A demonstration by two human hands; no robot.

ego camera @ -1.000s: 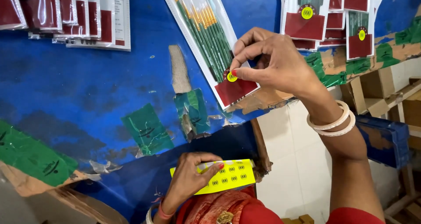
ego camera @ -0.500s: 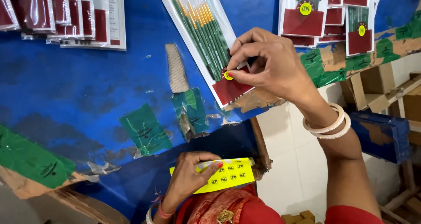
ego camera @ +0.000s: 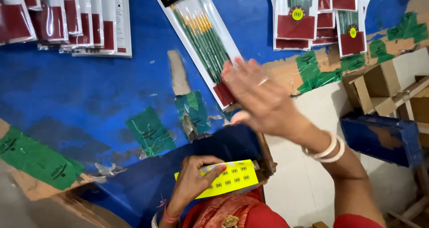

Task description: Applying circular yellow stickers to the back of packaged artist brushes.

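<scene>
**Flat hand on the brush pack, sticker sheet pinned below**

At far left a row of red-and-white packs (ego camera: 67, 22) lies fanned along the top edge of the blue desk (ego camera: 89, 89), with green tape patches (ego camera: 149, 132) stuck to its worn surface.

Low in the middle, the left hand (ego camera: 192, 183) bends down at the wrist, its fingers (ego camera: 214, 165) curled and pinching the near edge of a yellow sticker sheet (ego camera: 228, 179), holding it against the desk's front corner.

Just above and to the right, a clear pack of green-handled brushes (ego camera: 201, 36) lies slanted across the desk. The right hand (ego camera: 263, 98) is spread nearly flat over the pack's lower red end, fingers extended and gripping nothing; it is motion-blurred, so I cannot tell whether the palm presses on the pack or merely passes above it. The forearm reaches in from the lower right, bangles (ego camera: 324, 150) at the wrist.

Risks, as I judge them: a sweeping palm could skew the pack or lift a fresh sticker, and the sheet, overhanging the corner, could slip if the pinch loosens.

Further right lie more packs (ego camera: 297, 20) bearing round yellow stickers.
</scene>
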